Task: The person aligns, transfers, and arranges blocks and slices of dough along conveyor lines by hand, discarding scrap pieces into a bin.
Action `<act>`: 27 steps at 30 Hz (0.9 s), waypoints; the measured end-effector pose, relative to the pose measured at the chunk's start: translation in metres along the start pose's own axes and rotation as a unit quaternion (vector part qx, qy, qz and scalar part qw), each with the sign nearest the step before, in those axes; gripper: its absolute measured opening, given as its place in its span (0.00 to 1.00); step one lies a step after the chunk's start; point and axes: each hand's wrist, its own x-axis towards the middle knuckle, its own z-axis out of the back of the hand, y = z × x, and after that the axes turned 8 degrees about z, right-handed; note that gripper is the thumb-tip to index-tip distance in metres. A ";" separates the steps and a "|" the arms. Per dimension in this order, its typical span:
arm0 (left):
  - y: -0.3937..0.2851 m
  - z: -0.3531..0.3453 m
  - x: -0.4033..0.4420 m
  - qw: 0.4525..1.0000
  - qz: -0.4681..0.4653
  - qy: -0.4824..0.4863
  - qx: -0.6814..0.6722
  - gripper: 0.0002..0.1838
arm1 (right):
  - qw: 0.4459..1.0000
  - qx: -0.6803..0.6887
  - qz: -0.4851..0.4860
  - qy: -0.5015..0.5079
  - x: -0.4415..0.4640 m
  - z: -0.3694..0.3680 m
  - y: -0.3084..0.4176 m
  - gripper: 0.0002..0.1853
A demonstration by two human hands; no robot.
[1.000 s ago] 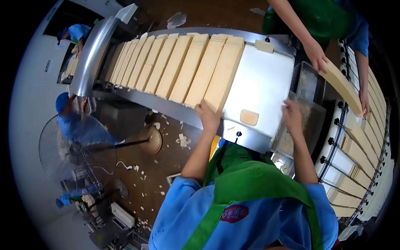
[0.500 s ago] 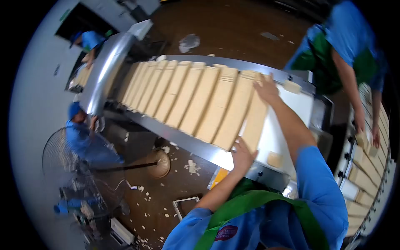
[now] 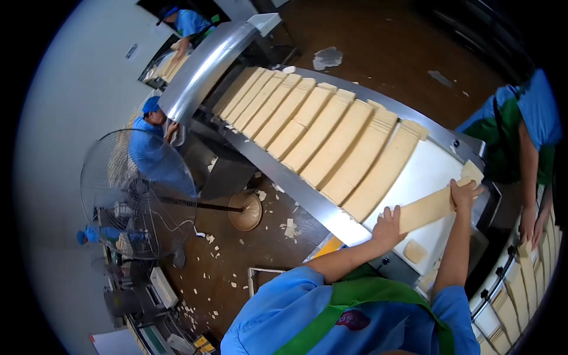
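Note:
A long, flat, pale-yellow dough strip (image 3: 427, 212) lies slantwise between my two hands over the white end of a conveyor belt (image 3: 427, 164). My left hand (image 3: 387, 229) grips its near-left end, fingers closed at the edge. Around the far-right end, my right hand (image 3: 464, 194) is closed. A loose dough piece (image 3: 471, 171) sits just beyond my right hand, and a small square dough piece (image 3: 415, 251) rests on the belt below the strip. To the left, a row of similar dough strips (image 3: 337, 142) lies side by side, slightly overlapping.
A curved metal hood (image 3: 204, 65) covers the conveyor's far end. A standing fan (image 3: 139, 195) is at left, with scraps on the floor (image 3: 278, 236). At right, a co-worker (image 3: 532, 124) handles strips on a second conveyor (image 3: 503, 307). Other people work behind the hood.
My hands have moved right, carrying the end strip away from the row and turning it slantwise. The view has shifted. The co-worker at right has both hands lower on the second conveyor.

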 end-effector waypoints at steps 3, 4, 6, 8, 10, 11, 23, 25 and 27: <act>-0.009 -0.017 -0.002 0.996 -0.048 -0.069 -0.014 0.45 | 0.996 0.080 -0.045 -0.017 -0.015 0.014 -0.053 0.48; -0.007 -0.032 0.000 0.983 -0.120 -0.134 -0.031 0.45 | 0.978 0.183 -0.095 -0.006 -0.019 0.022 -0.078 0.46; -0.028 -0.029 -0.006 0.986 -0.139 -0.079 -0.054 0.45 | 0.971 0.210 -0.068 -0.090 -0.043 0.036 -0.126 0.43; -0.059 -0.030 -0.021 0.973 -0.207 -0.060 -0.080 0.41 | 0.961 0.119 -0.096 -0.231 -0.082 0.079 -0.159 0.35; -0.093 -0.034 -0.041 0.955 -0.287 -0.025 -0.075 0.42 | 0.926 0.218 -0.114 -0.286 -0.120 0.120 -0.205 0.41; -0.108 -0.039 -0.050 0.943 -0.318 -0.011 -0.095 0.42 | 0.915 0.221 -0.168 -0.294 -0.134 0.136 -0.225 0.41; -0.266 -0.134 -0.139 0.808 -0.556 0.187 -0.058 0.41 | 0.904 0.152 -0.393 -0.069 -0.189 0.224 -0.495 0.41; -0.282 -0.142 -0.145 0.805 -0.542 0.238 -0.037 0.39 | 0.922 0.097 -0.374 -0.026 -0.177 0.226 -0.526 0.36; -0.296 -0.154 -0.146 0.799 -0.550 0.241 -0.034 0.38 | 0.927 0.051 -0.373 -0.002 -0.163 0.227 -0.555 0.34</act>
